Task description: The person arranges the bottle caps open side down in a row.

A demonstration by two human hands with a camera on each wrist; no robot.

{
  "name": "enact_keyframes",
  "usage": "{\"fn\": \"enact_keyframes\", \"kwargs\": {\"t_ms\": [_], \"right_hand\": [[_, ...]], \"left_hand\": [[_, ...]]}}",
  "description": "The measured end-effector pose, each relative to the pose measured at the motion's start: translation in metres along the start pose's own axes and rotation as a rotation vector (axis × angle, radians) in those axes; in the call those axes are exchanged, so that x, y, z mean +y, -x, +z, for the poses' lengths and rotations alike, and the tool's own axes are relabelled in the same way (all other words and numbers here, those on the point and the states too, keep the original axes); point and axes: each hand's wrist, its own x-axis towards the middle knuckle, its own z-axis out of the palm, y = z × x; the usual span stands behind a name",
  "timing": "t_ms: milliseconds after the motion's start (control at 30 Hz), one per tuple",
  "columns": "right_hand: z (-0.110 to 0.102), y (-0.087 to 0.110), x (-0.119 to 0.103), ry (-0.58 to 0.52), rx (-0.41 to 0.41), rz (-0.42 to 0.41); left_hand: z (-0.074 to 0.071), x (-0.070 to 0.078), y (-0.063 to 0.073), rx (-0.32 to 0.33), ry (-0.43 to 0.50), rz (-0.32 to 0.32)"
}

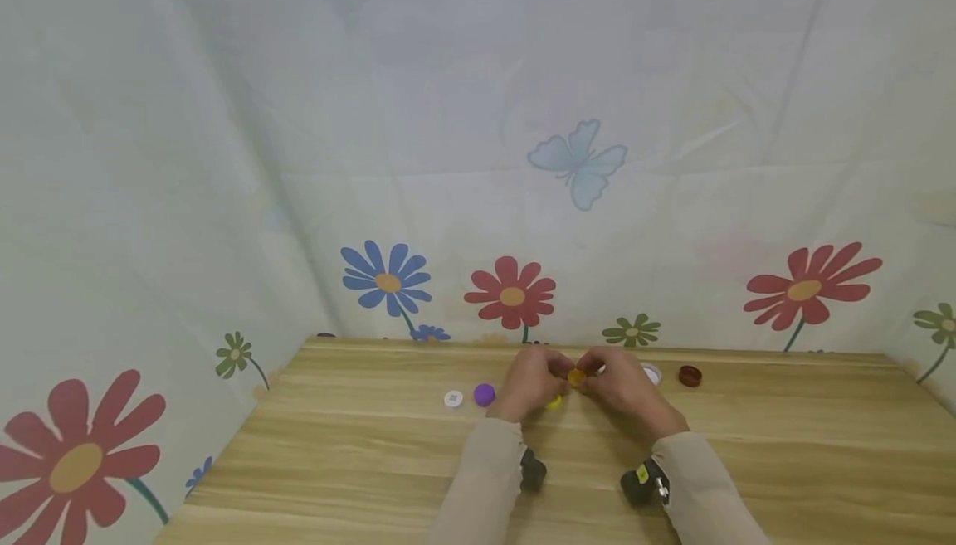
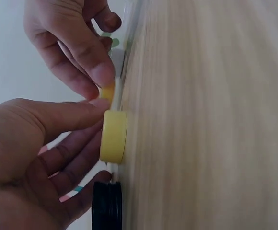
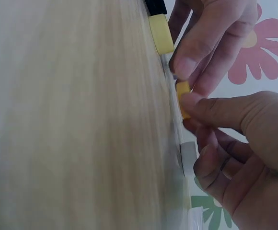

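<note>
Both hands meet near the table's back edge over a small orange-yellow bottle cap (image 1: 577, 377). My right hand (image 3: 254, 139) pinches this cap between thumb and fingers. From the other side, the thumb and fingertips of my left hand (image 2: 38, 143) hold its near edge. Close under the left hand a larger yellow cap (image 2: 113, 136) stands on the table, and a black cap (image 2: 107, 206) follows it in the left wrist view. A white cap (image 3: 188, 158) lies beside the right hand's fingers.
Left of the hands on the wooden table (image 1: 358, 462) are a purple cap (image 1: 484, 395) and a white cap with a dark mark (image 1: 453, 399). To the right lie a white ring-shaped lid (image 1: 651, 373) and a dark red cap (image 1: 690, 376). A flowered cloth (image 1: 448, 155) hangs behind.
</note>
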Motion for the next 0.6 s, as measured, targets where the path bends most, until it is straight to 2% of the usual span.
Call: {"fn": "enact_keyframes", "kwargs": {"t_ms": [167, 433, 600], "right_hand": [[-0.004, 0.000, -0.001, -0.018, -0.002, 0.032], [-0.008, 0.000, -0.007, -0.060, -0.002, 0.072], [-0.009, 0.003, -0.011, -0.106, 0.002, 0.103]], "left_hand": [[-0.004, -0.003, 0.001, 0.024, 0.032, 0.017], [-0.009, -0.006, 0.004, 0.076, 0.034, 0.085], [-0.012, -0.007, 0.007, 0.091, 0.047, 0.096]]}}
